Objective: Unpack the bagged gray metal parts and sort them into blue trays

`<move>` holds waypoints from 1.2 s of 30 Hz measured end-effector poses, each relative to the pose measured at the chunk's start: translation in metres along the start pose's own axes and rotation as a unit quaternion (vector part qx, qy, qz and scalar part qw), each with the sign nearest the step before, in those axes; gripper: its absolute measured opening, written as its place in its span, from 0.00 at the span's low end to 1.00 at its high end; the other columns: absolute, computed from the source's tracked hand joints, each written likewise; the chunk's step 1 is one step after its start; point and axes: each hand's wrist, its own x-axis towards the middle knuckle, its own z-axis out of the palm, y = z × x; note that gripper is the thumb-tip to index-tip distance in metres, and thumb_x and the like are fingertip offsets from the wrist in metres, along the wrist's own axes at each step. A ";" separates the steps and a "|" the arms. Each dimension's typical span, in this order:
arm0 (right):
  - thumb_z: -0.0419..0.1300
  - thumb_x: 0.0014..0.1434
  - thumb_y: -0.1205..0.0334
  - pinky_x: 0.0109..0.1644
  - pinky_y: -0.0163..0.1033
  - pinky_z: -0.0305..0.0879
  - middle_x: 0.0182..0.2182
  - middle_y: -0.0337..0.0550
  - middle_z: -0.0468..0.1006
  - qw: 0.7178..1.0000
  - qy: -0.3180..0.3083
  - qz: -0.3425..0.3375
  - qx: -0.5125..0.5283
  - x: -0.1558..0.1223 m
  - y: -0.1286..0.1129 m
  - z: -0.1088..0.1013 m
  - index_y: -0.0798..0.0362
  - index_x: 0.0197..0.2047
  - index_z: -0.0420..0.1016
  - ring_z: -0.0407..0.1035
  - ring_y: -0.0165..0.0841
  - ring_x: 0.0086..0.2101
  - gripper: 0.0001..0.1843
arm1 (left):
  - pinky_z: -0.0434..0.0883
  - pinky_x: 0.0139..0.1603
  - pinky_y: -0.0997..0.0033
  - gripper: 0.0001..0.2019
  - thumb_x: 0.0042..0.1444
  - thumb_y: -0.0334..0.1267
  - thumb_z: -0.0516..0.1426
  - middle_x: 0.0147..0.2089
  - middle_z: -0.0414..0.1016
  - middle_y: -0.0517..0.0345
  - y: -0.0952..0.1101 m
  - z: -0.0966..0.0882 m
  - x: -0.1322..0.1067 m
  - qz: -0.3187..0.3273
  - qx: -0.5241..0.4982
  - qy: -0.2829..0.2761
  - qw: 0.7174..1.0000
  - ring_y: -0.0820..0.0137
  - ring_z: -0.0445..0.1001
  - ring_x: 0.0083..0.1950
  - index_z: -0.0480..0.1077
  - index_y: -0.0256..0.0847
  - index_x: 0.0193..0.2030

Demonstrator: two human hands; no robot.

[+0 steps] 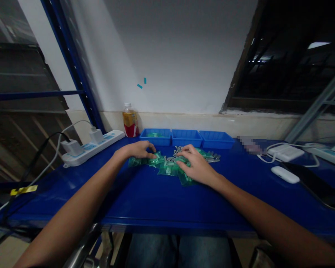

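Observation:
Small green plastic bags (pixel 169 169) lie in a loose row at the middle of the blue table. Behind and among them is a pile of small silvery metal pieces (pixel 177 150), too small to name surely. My left hand (pixel 141 149) rests over the bags at the left end, fingers curved and apart, the thumb touching a bag. On the right, my right hand (pixel 197 163) lies over more bags beside the metal pieces, thumb and fingers spread apart. Its palm hides part of the heap. Neither hand visibly grips anything.
Three blue trays stand behind the heap: a left tray (pixel 156 141) with green bags inside, a middle tray (pixel 186 141) and a right tray (pixel 216 143). A drink bottle (pixel 130 123) and power strip (pixel 100 145) are left. A white case (pixel 284 175) and phone (pixel 318 186) lie right.

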 end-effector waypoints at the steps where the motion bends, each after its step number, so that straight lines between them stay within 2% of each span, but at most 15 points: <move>1: 0.57 0.59 0.61 0.50 0.46 0.65 0.44 0.49 0.67 1.000 0.000 -0.003 0.004 0.000 -0.001 0.000 0.53 0.45 0.73 0.67 0.38 0.44 0.12 | 0.64 0.41 0.71 0.19 0.45 0.49 0.61 0.43 0.75 0.51 0.001 0.001 0.000 0.001 -0.013 -0.006 1.000 0.64 0.72 0.41 0.74 0.39 0.41; 5: 0.57 0.58 0.61 0.48 0.45 0.63 0.39 0.47 0.71 0.999 -0.001 0.010 0.051 0.002 -0.005 0.000 0.53 0.43 0.74 0.67 0.37 0.42 0.10 | 0.61 0.31 0.74 0.15 0.44 0.45 0.62 0.29 0.70 0.60 0.014 0.003 0.001 0.035 -0.071 0.048 0.996 0.72 0.66 0.29 0.68 0.37 0.34; 8: 0.56 0.59 0.54 0.40 0.40 0.64 0.32 0.44 0.74 0.977 -0.004 0.101 0.186 0.007 -0.010 0.001 0.54 0.39 0.75 0.69 0.34 0.35 0.13 | 0.57 0.27 0.75 0.14 0.46 0.43 0.62 0.23 0.61 0.65 0.037 0.009 0.002 0.071 -0.110 0.152 0.980 0.75 0.60 0.25 0.63 0.38 0.31; 11: 0.50 0.59 0.42 0.29 0.34 0.61 0.27 0.43 0.74 0.888 0.008 0.222 0.403 0.011 -0.017 0.001 0.57 0.36 0.74 0.68 0.31 0.28 0.25 | 0.59 0.30 0.73 0.08 0.50 0.36 0.58 0.27 0.62 0.62 0.065 0.020 0.000 0.143 -0.085 0.238 0.957 0.73 0.62 0.28 0.61 0.39 0.29; 13: 0.51 0.57 0.39 0.25 0.32 0.58 0.24 0.43 0.73 0.825 0.036 0.271 0.494 0.013 -0.020 -0.002 0.57 0.31 0.72 0.68 0.30 0.26 0.27 | 0.62 0.35 0.72 0.04 0.51 0.29 0.55 0.31 0.64 0.59 0.079 0.029 -0.002 0.203 -0.032 0.254 0.945 0.71 0.63 0.33 0.62 0.40 0.30; 14: 0.54 0.55 0.40 0.24 0.31 0.58 0.23 0.43 0.73 0.805 0.050 0.287 0.517 0.013 -0.020 -0.003 0.57 0.29 0.71 0.68 0.29 0.25 0.25 | 0.62 0.37 0.71 0.04 0.51 0.27 0.53 0.33 0.65 0.57 0.083 0.032 -0.003 0.219 -0.015 0.256 0.941 0.70 0.64 0.35 0.62 0.40 0.30; 16: 0.59 0.52 0.45 0.23 0.31 0.56 0.22 0.41 0.72 0.791 0.073 0.310 0.522 0.014 -0.018 -0.005 0.56 0.27 0.68 0.66 0.28 0.22 0.19 | 0.64 0.42 0.70 0.06 0.51 0.25 0.50 0.37 0.66 0.54 0.087 0.037 -0.004 0.234 -0.005 0.262 0.936 0.68 0.66 0.40 0.63 0.40 0.30; 18: 0.59 0.51 0.51 0.22 0.30 0.55 0.21 0.40 0.72 0.806 0.089 0.321 0.489 0.014 -0.012 -0.004 0.55 0.27 0.68 0.65 0.27 0.21 0.15 | 0.64 0.47 0.68 0.08 0.52 0.25 0.49 0.41 0.67 0.52 0.085 0.038 -0.004 0.242 -0.016 0.272 0.931 0.67 0.66 0.45 0.65 0.40 0.30; 21: 0.57 0.53 0.53 0.21 0.31 0.55 0.19 0.37 0.69 0.866 0.110 0.296 0.389 0.014 -0.003 -0.003 0.55 0.27 0.68 0.64 0.27 0.20 0.13 | 0.63 0.51 0.67 0.06 0.53 0.28 0.53 0.43 0.69 0.51 0.081 0.036 -0.001 0.237 -0.057 0.253 0.936 0.66 0.68 0.48 0.70 0.40 0.34; 25: 0.53 0.58 0.59 0.31 0.37 0.64 0.26 0.42 0.72 0.960 0.168 0.130 0.181 0.011 0.003 -0.007 0.54 0.33 0.75 0.68 0.33 0.28 0.11 | 0.67 0.44 0.67 0.12 0.56 0.44 0.55 0.37 0.75 0.50 0.082 0.030 0.002 0.123 -0.241 0.149 0.951 0.65 0.73 0.40 0.73 0.37 0.37; 27: 0.53 0.59 0.63 0.38 0.40 0.65 0.31 0.44 0.72 0.979 0.179 0.035 0.095 0.009 0.004 -0.009 0.52 0.38 0.77 0.68 0.34 0.33 0.12 | 0.69 0.38 0.69 0.20 0.60 0.50 0.49 0.33 0.76 0.48 0.084 0.027 0.004 0.037 -0.365 0.115 0.923 0.67 0.74 0.34 0.73 0.36 0.32; 29: 0.52 0.60 0.64 0.41 0.41 0.65 0.34 0.45 0.72 0.984 0.167 -0.016 0.056 0.008 0.004 -0.009 0.50 0.43 0.77 0.68 0.35 0.36 0.14 | 0.69 0.32 0.71 0.20 0.60 0.49 0.51 0.30 0.75 0.50 0.083 0.026 0.006 -0.036 -0.455 0.111 0.883 0.72 0.72 0.27 0.72 0.35 0.29; 32: 0.52 0.61 0.64 0.44 0.42 0.66 0.38 0.46 0.70 0.989 0.145 -0.027 0.028 0.007 0.005 -0.007 0.48 0.49 0.74 0.68 0.36 0.39 0.15 | 0.68 0.26 0.74 0.09 0.53 0.38 0.61 0.26 0.72 0.57 0.073 0.028 0.013 -0.095 -0.556 0.134 0.815 0.78 0.65 0.19 0.70 0.34 0.27; 34: 0.53 0.60 0.63 0.45 0.43 0.66 0.39 0.47 0.70 0.990 0.140 -0.016 0.019 0.008 0.005 -0.006 0.50 0.50 0.73 0.68 0.37 0.40 0.16 | 0.70 0.26 0.75 0.06 0.53 0.33 0.61 0.24 0.70 0.58 0.060 0.028 0.019 -0.114 -0.617 0.174 0.759 0.80 0.65 0.19 0.69 0.33 0.28; 36: 0.53 0.61 0.62 0.46 0.44 0.65 0.37 0.48 0.71 0.992 0.125 -0.013 0.012 0.008 0.003 -0.005 0.53 0.49 0.73 0.67 0.38 0.40 0.15 | 0.72 0.32 0.76 0.05 0.57 0.32 0.57 0.25 0.70 0.58 0.046 0.025 0.024 -0.120 -0.645 0.223 0.721 0.79 0.68 0.22 0.68 0.33 0.31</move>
